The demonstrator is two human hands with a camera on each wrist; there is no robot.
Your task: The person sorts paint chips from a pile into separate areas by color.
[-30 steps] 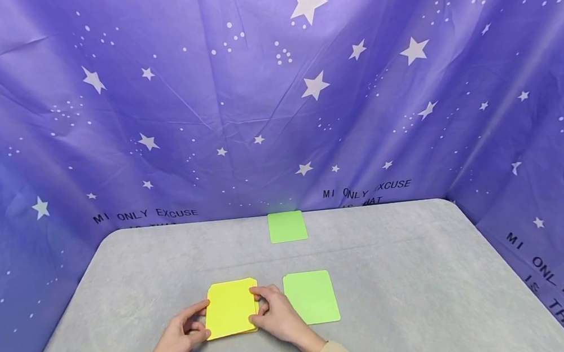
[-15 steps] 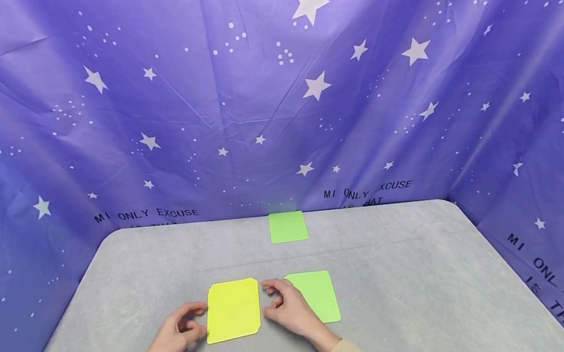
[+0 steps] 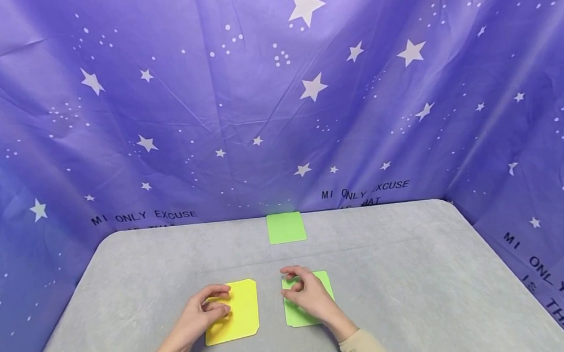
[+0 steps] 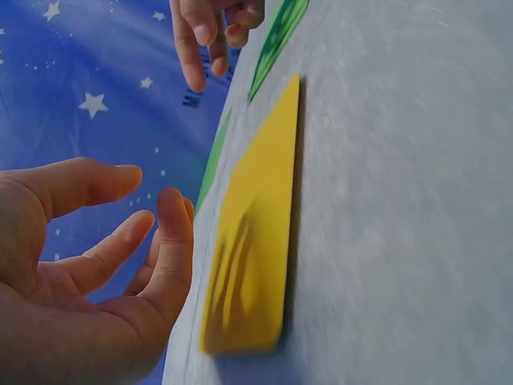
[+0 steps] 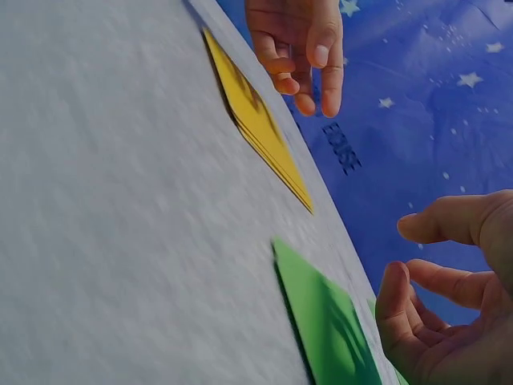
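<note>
Yellow card, green cards, star-patterned purple backdrop

A staged recording booth, not a lived-in room: a purple star-printed fabric backdrop bearing repeated black lettering fills the upper frame and both sides, enclosing a grey felt-covered table across the lower frame.

My head camera looks forward and down from above the near edge of the tabletop, taking in its whole width and the backdrop behind. My left wrist camera sits very close, skimming the surface across the yellow card. My right wrist camera skims equally low the opposite way. All three share that yellow card.
</note>
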